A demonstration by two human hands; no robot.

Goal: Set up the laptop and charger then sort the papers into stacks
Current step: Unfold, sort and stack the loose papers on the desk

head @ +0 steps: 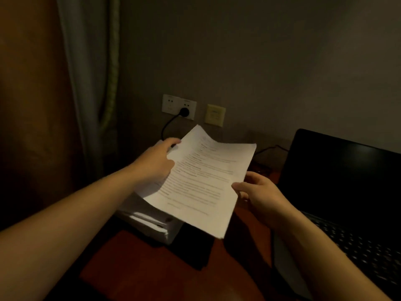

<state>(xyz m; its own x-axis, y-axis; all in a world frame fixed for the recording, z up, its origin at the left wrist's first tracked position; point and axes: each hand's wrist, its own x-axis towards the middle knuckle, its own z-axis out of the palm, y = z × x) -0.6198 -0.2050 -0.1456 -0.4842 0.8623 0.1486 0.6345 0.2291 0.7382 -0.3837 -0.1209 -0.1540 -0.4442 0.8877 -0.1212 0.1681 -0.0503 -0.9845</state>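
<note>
I hold a thin sheaf of printed papers [204, 181] in the air above the desk. My left hand [155, 161] grips its left edge, thumb on top. My right hand [259, 195] pinches its right edge. Below the sheaf, a thick stack of papers [147, 218] rests on a dark flat object [193, 246]. The open laptop [347, 183] stands at the right with a dark screen. A black plug [184, 111] sits in the white wall socket [179, 106], and its cable [167, 124] drops behind the papers.
The reddish-brown desk [138, 268] runs along the wall. A curtain [91, 72] hangs at the left. A yellowish wall plate [214, 115] sits right of the socket. A thin cable [271, 148] runs along the desk toward the laptop.
</note>
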